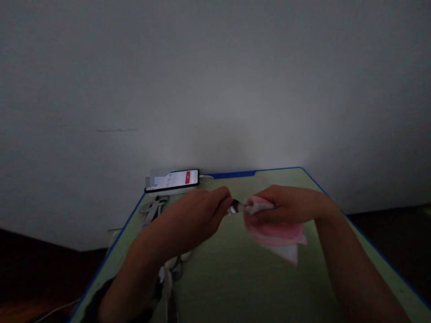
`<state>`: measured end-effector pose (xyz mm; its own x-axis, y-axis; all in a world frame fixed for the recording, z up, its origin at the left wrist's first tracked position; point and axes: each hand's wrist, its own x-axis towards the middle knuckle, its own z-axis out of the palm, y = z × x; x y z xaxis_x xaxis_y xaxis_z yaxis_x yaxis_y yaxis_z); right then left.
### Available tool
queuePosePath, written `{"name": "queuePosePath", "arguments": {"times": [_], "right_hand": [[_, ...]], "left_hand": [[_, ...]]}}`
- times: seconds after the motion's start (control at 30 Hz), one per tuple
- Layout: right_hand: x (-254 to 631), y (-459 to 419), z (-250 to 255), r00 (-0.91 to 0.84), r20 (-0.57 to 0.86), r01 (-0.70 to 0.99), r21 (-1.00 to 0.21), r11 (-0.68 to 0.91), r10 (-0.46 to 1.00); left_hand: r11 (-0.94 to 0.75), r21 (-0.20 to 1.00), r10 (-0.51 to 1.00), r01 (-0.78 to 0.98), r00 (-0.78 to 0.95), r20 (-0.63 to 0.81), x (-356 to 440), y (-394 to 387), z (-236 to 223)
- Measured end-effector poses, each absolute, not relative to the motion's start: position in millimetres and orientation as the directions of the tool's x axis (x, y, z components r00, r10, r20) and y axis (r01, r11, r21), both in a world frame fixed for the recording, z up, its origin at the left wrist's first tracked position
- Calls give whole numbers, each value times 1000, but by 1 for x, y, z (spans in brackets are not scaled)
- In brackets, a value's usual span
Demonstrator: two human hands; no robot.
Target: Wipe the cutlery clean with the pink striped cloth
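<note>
Over the middle of the table, my left hand (205, 211) is closed on one end of a shiny metal utensil (235, 207). Its gripped end is hidden in my fingers, so I cannot tell which kind of utensil it is. My right hand (286, 205) pinches a pink and white cloth (276, 233) around the utensil's other end. Loose folds and a corner of the cloth hang below my right hand, above the tabletop.
On the green table (235, 278) with blue edging, a lit phone (178, 179) with a white cable lies at the back left. Several metal tools or utensils (170, 287) lie along the left side, partly behind my left arm. A grey wall (215, 89) stands behind the table.
</note>
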<state>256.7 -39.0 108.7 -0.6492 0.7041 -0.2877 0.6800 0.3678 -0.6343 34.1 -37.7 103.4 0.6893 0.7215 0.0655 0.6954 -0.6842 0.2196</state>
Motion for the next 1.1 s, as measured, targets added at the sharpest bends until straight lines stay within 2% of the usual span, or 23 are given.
{"name": "queuePosePath", "arguments": {"times": [0.1, 0.2, 0.33, 0.5, 0.77, 0.93, 1.1], "right_hand": [[250, -39, 105, -643, -324, 710, -591, 383, 694], [246, -37, 100, -640, -302, 725, -541, 426, 706], [245, -35, 99, -627, -258, 737, -503, 452, 735], [254, -35, 103, -675, -236, 669, -596, 445, 699], [252, -32, 99, -645, -255, 694, -590, 412, 720], [252, -32, 100, -585, -126, 689, -598, 409, 801], [252, -35, 103, -635, -120, 635, -643, 428, 763]], "left_hand": [[-717, 92, 697, 691, 714, 62, 46, -44, 98], [-746, 55, 665, 664, 747, 8, 52, -42, 92], [-745, 116, 661, 657, 751, -9, 49, -31, 90], [-734, 203, 666, 648, 746, 27, 41, -26, 89], [-757, 225, 636, 614, 771, 34, 44, -30, 91], [-718, 308, 666, 624, 745, 44, 37, -24, 95], [-672, 370, 709, 641, 702, 71, 32, -19, 95]]}}
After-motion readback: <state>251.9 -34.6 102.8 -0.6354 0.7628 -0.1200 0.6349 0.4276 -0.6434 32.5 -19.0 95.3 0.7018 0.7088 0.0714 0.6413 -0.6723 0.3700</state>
